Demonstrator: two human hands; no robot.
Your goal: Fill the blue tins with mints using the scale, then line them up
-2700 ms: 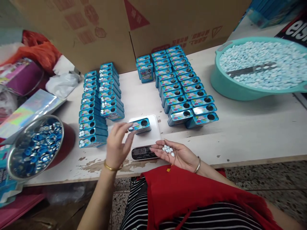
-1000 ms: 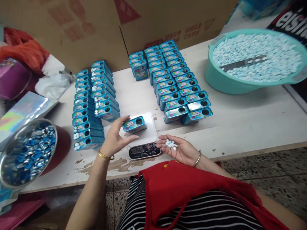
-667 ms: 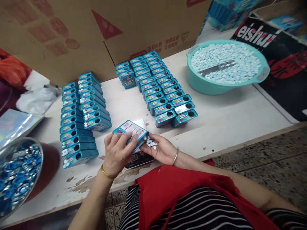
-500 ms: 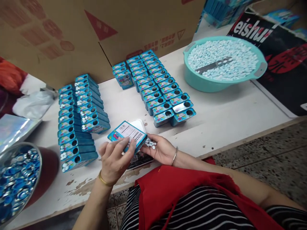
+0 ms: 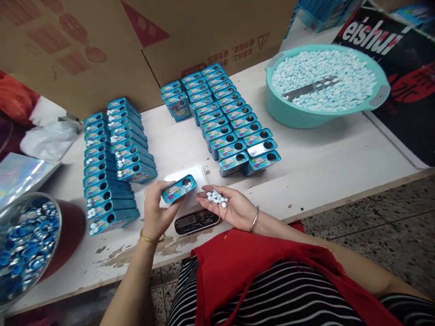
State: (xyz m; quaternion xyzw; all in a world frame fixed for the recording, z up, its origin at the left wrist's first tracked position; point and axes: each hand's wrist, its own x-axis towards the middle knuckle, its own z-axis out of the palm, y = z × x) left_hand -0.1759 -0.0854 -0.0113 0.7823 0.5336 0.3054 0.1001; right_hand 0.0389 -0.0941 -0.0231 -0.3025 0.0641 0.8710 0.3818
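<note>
My left hand (image 5: 157,210) grips a small blue tin (image 5: 179,189), held face up just above the white scale (image 5: 190,199); pale candies show in its round hole. My right hand (image 5: 233,207) lies palm up beside it, cupping a small heap of white candies (image 5: 216,198). The scale's dark display (image 5: 196,222) sits between my two hands at the table's front edge.
Two rows of filled tins (image 5: 112,163) stand at the left, and a block of tins with empty holes (image 5: 231,122) lies behind the scale. A teal basin of candies (image 5: 326,86) sits far right. A metal bowl of blue caps (image 5: 23,244) is at the left edge. Cardboard boxes (image 5: 142,40) line the back.
My left hand lifted the tin off the scale, tipped it upside down over my right palm, then turned it face up again. The view swung to the right.
</note>
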